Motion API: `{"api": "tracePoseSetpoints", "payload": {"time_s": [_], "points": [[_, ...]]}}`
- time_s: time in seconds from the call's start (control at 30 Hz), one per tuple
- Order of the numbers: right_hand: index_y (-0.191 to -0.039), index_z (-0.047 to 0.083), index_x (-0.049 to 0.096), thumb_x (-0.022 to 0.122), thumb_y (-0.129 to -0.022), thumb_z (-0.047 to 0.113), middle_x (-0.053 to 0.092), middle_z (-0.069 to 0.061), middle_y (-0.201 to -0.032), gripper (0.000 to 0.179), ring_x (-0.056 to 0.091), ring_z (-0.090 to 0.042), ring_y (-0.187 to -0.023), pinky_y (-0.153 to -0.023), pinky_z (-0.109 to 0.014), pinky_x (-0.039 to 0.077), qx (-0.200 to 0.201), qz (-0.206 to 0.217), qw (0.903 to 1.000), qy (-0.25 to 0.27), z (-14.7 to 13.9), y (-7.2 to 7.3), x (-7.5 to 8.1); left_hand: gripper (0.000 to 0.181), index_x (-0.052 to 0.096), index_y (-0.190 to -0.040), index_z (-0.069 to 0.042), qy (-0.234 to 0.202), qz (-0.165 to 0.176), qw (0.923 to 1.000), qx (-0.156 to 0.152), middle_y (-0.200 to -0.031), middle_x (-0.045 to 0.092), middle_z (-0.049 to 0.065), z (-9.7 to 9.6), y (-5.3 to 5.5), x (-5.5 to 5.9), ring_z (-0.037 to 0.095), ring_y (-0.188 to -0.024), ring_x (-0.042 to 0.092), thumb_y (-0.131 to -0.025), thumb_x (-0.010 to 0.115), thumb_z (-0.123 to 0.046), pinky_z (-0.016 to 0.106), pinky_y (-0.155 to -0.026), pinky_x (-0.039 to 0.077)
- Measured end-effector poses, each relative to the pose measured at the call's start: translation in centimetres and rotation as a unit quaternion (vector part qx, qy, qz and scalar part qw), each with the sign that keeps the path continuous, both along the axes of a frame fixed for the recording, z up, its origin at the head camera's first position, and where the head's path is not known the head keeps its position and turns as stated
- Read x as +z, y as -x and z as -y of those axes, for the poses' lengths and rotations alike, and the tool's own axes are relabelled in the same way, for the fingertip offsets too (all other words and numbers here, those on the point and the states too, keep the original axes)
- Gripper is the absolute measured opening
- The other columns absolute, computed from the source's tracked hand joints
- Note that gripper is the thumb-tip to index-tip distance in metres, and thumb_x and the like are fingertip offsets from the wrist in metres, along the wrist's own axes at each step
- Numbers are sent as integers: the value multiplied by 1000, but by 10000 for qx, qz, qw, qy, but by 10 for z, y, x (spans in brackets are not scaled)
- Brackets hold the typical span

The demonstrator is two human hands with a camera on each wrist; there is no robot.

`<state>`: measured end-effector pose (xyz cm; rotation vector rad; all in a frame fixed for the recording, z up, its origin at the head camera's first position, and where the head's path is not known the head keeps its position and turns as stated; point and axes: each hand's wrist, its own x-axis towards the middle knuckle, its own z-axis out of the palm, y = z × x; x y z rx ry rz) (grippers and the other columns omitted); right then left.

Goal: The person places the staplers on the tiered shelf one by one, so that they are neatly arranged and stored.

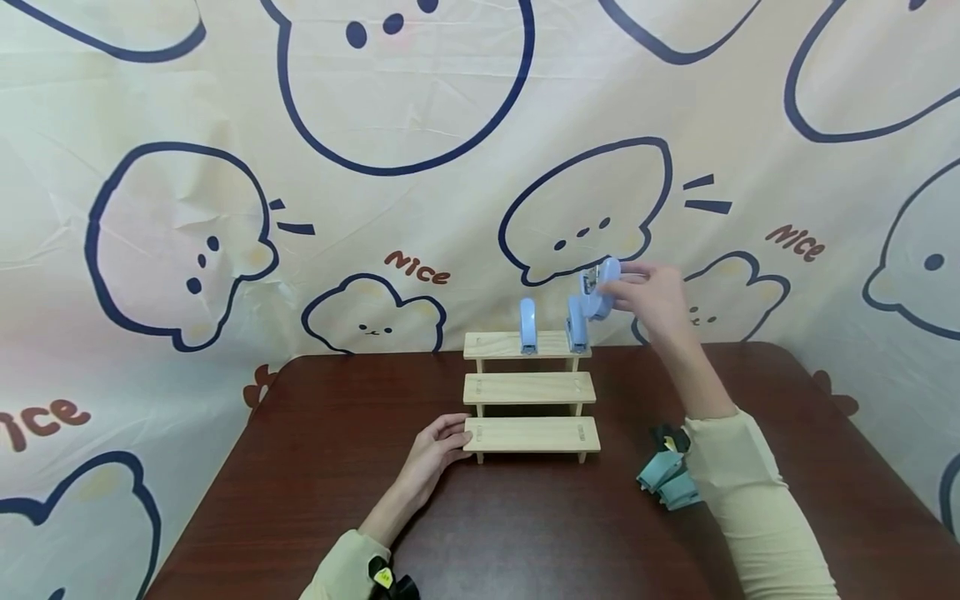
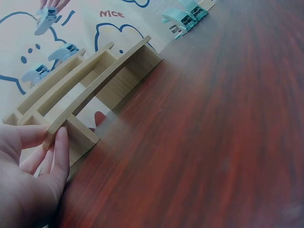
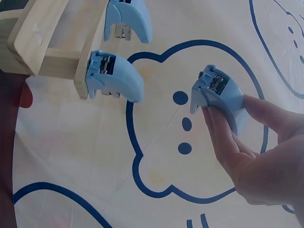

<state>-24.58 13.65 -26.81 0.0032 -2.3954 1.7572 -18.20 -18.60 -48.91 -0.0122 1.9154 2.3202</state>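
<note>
A wooden three-step rack [image 1: 529, 387] stands on the table. My left hand [image 1: 441, 446] pinches the left end of its lowest step between thumb and fingers, seen closely in the left wrist view. In the air beyond the right end of the top step, my right hand [image 1: 654, 300] holds a light blue stapler [image 3: 222, 95] between thumb and fingers. Two more blue staplers, one near the middle [image 1: 528, 325] and one at the right end [image 1: 577, 323], sit on the top step. The middle and lowest steps bear nothing.
Teal staplers [image 1: 670, 481] lie on the dark brown table [image 1: 337, 433], right of the rack and beside my right sleeve. Behind the table hangs a pale cloth [image 1: 390, 217] with cartoon outlines, close to the rack's back.
</note>
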Motion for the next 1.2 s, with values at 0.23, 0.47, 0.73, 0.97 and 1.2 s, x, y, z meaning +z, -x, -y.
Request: {"api": "tracePoseSetpoints", "payload": {"time_s": [0.23, 0.47, 0.73, 0.97, 1.2], "points": [[-145, -5, 53, 74, -97, 21, 59, -25, -141, 59, 66, -38, -119, -105, -46, 49, 40, 11, 10000, -9, 9, 1, -2, 46, 54, -139, 10, -67, 32, 10000, 41, -121, 64, 15, -1, -1, 1, 16, -96, 64, -97, 67, -2, 30, -82, 57], [-144, -6, 54, 74, -97, 18, 60, -25, -140, 56, 66, -37, -120, -102, -44, 52, 144, -31, 9998, 96, 19, 2, -3, 46, 54, -139, 10, -81, 21, 9999, 62, -121, 64, 15, -1, -3, 2, 15, -96, 64, -97, 67, -2, 30, -82, 57], [-139, -7, 57, 75, -96, 16, 62, -25, -138, 51, 66, -36, -120, -99, -43, 54, 238, 15, 9994, 255, 33, 4, -2, 44, 54, -137, 11, -121, -9, 9999, 49, -120, 65, 15, -2, -1, 1, 15, -95, 66, -97, 66, 0, 30, -82, 56], [-140, -6, 57, 77, -95, 14, 63, -25, -136, 53, 67, -36, -119, -99, -44, 54, 271, 69, 9992, 270, 46, 9, -11, 44, 54, -137, 12, -109, 23, 9999, 74, -119, 66, 14, -2, -4, 0, 15, -94, 66, -97, 67, 0, 30, -82, 56], [-139, -4, 59, 77, -94, 15, 64, -23, -135, 52, 68, -35, -118, -93, -40, 57, 297, 116, 9989, 336, 59, 14, -12, 44, 54, -138, 10, -2, -42, 10000, 27, -121, 64, 16, -1, 0, 1, 16, -94, 64, -97, 67, -2, 29, -82, 56]]}}
